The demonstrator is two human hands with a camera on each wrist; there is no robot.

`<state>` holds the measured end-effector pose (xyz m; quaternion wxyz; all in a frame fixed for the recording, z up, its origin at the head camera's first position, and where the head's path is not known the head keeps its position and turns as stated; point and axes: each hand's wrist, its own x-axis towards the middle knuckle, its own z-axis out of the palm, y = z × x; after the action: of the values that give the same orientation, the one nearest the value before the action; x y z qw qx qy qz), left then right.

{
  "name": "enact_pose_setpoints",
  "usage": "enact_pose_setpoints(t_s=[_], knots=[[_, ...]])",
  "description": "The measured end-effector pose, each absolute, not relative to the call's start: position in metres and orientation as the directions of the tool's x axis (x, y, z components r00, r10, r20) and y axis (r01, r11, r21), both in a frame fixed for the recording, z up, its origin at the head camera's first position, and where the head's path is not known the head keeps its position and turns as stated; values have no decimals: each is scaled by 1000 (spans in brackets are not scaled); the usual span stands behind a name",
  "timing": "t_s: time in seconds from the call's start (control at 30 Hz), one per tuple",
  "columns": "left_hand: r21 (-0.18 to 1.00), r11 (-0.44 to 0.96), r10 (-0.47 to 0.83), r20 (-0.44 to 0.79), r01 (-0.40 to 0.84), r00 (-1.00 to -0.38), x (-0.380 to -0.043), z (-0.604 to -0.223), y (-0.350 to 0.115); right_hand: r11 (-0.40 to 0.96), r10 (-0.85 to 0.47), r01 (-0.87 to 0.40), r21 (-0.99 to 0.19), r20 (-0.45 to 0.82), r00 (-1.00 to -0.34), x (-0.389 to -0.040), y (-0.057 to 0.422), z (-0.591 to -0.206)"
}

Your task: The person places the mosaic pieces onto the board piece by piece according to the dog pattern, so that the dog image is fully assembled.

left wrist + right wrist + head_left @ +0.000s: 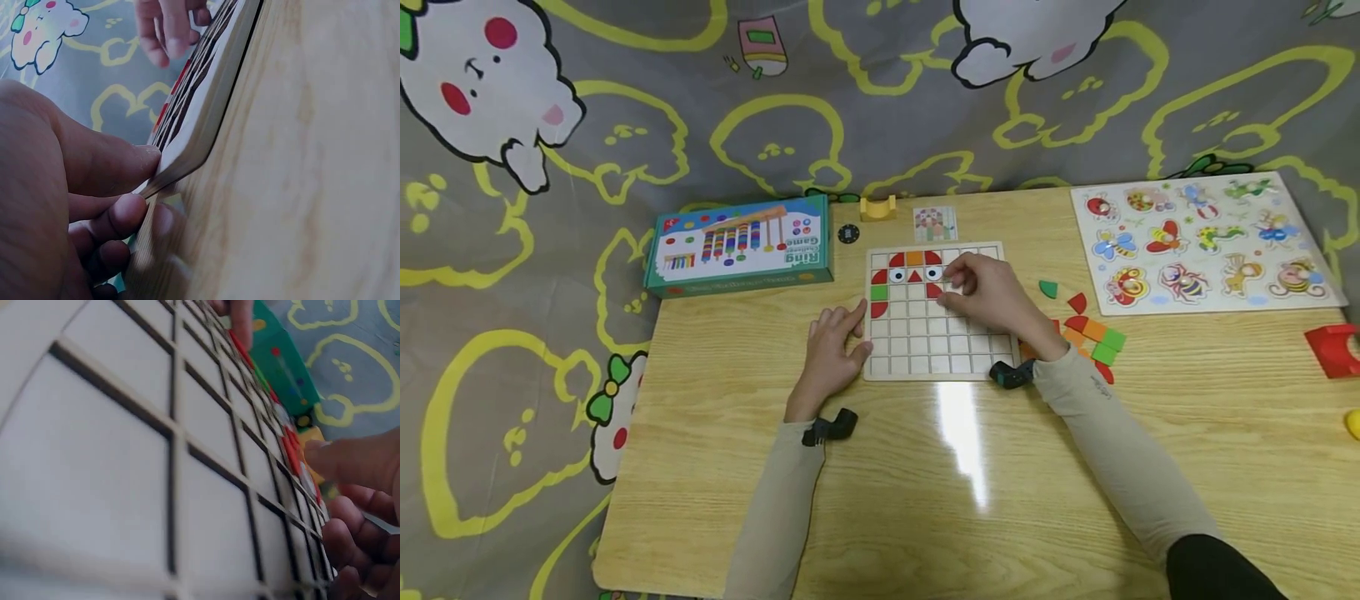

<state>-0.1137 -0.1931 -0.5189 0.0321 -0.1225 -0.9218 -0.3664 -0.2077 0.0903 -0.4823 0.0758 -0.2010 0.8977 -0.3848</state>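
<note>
A wooden grid board point(920, 346) lies on the table. Red, orange and green tiles and two eye tiles point(933, 273) fill some of its upper and left cells. My left hand point(832, 350) rests at the board's left edge, its thumb point(140, 164) touching the rim near a corner in the left wrist view. Over the upper right cells is my right hand point(988, 292), fingers loosely bent with a gap between thumb and forefinger. Its thumb tip is close to a red quarter-round tile point(933, 290). No tile shows between the fingers in the right wrist view.
Loose coloured tiles point(1093, 331) lie right of the board, partly behind the right forearm. A small pattern card point(935, 223), a yellow block point(878, 208) and a boxed ring game point(741, 246) stand behind. An insect picture board point(1210, 242) is at the right.
</note>
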Motion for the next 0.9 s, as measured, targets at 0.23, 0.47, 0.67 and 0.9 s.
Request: enact_pose_setpoints(t_s=[0.23, 0.47, 0.67, 0.9], knots=[[660, 711, 204, 138, 243, -969, -114, -521, -190, 665, -396, -297, -685, 14, -918, -205, 148, -472], [650, 724, 193, 129, 230, -973, -112, -517, -192, 762, -383, -284, -582, -52, -922, -200, 218, -455], [657, 722, 185, 114, 214, -976, -111, -517, -194, 809, -384, -268, -524, -124, -915, -197, 249, -449], [658, 716, 196, 131, 233, -972, -112, -517, -190, 835, -402, -303, -459, -132, -906, -193, 258, -457]])
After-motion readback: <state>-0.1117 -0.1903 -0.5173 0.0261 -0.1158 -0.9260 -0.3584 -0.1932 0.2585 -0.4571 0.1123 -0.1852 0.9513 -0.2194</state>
